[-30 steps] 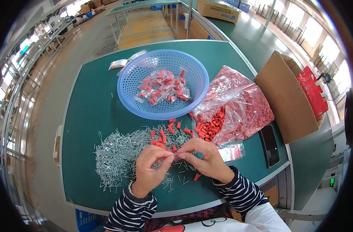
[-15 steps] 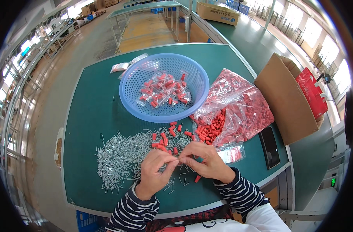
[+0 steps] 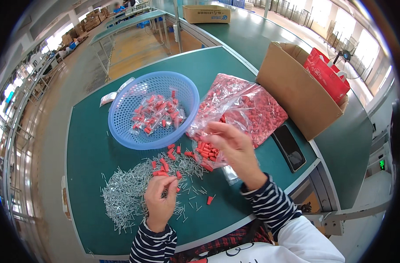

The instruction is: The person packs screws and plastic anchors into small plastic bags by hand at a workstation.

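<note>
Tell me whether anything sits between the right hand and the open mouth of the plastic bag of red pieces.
Nothing visible does. The right hand hovers directly over the mouth of the plastic bag, where loose red pieces spill onto the green table. The blue basket lies off to its left, clear of that path.

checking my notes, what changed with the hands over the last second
The right hand left the left hand and rose toward the plastic bag of red pieces, fingers apart. The left hand stayed low over the metal pins. The blue basket, cardboard box and pins stayed put.
</note>
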{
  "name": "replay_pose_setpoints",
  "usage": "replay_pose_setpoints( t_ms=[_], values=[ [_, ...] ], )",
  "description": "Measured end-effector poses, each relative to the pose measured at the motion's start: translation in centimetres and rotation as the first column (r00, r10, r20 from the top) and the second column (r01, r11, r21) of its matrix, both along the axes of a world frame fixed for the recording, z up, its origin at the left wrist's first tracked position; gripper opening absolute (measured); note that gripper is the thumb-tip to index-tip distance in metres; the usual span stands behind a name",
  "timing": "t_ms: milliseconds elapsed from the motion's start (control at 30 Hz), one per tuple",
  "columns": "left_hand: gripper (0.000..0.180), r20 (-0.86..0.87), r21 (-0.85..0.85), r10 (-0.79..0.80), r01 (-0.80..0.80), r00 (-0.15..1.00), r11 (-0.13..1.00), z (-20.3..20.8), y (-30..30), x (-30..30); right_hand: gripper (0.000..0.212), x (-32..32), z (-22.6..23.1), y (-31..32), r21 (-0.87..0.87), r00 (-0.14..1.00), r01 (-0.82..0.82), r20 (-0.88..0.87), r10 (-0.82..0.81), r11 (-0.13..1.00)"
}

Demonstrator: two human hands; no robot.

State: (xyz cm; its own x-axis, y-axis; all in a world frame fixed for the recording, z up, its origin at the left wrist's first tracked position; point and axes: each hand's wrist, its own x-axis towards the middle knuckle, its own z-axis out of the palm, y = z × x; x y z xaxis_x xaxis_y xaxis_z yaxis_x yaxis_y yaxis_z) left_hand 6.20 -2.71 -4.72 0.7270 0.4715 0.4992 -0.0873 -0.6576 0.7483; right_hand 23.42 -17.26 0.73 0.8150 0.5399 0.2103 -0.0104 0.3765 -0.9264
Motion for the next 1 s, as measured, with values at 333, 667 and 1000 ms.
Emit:
replay_pose_setpoints(
  t_ms=[333, 667, 1000],
  values=[
    [0.01, -0.112, 0.206, -0.156, 0.176, 0.981, 0.962, -0.1, -2.0, 0.5, 0.036, 0.2, -4.1, -12.1, -0.652, 0.723, 0.601, 0.69, 0.033, 0.462],
    [0.019, -0.237, 0.249, -0.203, 0.261, 0.95, 0.933, 0.5, -5.4, 1.7, 0.025, -0.5, -5.1, -11.8, -0.671, 0.896, 0.313, 0.444, 0.025, 0.672],
    [0.038, -0.286, -0.246, -0.406, 0.343, 0.868, 0.906, 0.8, -6.8, 3.6, 0.023, -1.0, -4.5, -11.0, -0.373, 0.985, -0.111, -0.168, 0.051, 0.921]
  ],
)
